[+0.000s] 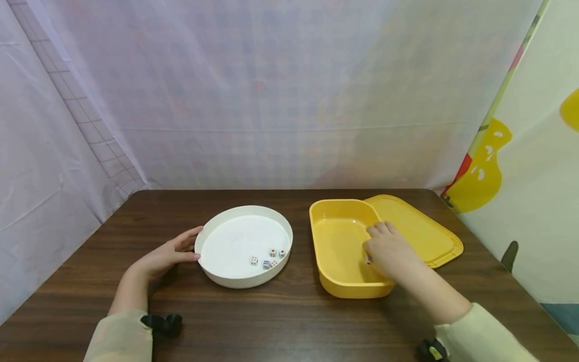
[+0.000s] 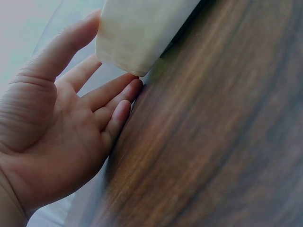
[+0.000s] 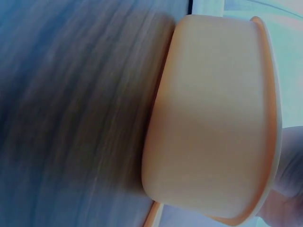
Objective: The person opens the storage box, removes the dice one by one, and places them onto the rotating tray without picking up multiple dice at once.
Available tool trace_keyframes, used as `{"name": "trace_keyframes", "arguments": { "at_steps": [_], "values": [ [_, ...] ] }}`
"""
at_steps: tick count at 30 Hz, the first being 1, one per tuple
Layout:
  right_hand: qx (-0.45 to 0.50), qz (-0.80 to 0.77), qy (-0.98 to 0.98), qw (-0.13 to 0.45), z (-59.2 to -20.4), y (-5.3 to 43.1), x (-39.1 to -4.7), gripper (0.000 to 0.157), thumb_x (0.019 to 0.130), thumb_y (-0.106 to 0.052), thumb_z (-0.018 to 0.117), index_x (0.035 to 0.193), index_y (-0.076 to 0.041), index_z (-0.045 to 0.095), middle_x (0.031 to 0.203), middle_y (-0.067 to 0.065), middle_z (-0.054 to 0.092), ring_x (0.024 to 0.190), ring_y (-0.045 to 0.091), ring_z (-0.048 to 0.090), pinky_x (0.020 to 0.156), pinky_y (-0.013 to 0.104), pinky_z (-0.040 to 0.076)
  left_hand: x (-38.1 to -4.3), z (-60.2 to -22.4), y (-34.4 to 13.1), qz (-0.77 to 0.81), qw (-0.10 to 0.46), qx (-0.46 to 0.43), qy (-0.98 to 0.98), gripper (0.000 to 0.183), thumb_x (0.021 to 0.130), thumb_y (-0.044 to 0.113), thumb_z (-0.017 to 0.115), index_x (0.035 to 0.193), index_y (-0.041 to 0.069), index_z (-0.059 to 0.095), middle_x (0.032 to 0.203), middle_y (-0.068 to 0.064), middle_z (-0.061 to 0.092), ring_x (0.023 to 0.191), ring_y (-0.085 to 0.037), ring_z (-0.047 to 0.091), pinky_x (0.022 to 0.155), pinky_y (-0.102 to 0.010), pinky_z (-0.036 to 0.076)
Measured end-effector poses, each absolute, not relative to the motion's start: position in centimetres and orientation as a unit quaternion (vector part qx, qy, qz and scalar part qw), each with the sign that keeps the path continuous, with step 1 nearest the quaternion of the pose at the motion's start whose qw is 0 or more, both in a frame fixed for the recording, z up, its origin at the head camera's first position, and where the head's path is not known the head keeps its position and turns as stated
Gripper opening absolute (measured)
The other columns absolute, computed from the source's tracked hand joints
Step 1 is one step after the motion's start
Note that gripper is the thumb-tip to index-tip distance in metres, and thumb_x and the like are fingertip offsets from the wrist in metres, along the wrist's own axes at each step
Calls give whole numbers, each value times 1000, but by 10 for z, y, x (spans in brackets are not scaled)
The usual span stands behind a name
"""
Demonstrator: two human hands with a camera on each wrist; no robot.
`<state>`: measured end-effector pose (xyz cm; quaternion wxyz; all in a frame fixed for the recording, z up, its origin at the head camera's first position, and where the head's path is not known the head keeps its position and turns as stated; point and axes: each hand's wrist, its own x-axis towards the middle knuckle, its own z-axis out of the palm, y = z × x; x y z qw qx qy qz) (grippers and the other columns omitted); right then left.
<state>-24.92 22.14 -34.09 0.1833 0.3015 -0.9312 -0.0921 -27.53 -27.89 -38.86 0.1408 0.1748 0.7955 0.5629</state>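
Observation:
A round white tray holds several white dice with red or blue dots, grouped toward its near right side. My left hand rests at the tray's left edge, thumb and fingertips touching the outer wall with the fingers loosely extended. Inside a yellow box, my right hand reaches over the right rim with bent fingers. A small die shows at its fingertips, mostly covered by the hand. In the right wrist view, the box's outer wall hides most of that hand.
A yellow lid lies to the right of the box, partly behind it. Both containers stand on a dark wooden table. Pale curtains hang behind the table's far edge.

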Motion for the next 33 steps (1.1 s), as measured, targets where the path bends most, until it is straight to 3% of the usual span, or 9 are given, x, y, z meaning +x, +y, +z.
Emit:
{"name": "trace_keyframes", "arguments": {
  "at_steps": [8,33],
  "values": [
    [295,-62,-937,176,-336,220,-248,27,73,-19,76,60,-19,52,102,18,59,103,39,49,98,55,31,-276,-388,-279,566,142,169,794,81,91,11,64,152,1,12,147,-34,25,134,-45,24,106,-58,11],
    [292,14,-941,168,-320,195,-244,11,80,-20,76,75,-19,66,118,22,57,116,43,44,102,57,26,-277,-391,-280,567,143,168,794,81,91,11,64,153,2,13,148,-31,24,135,-43,23,105,-55,16]
  ]
}}
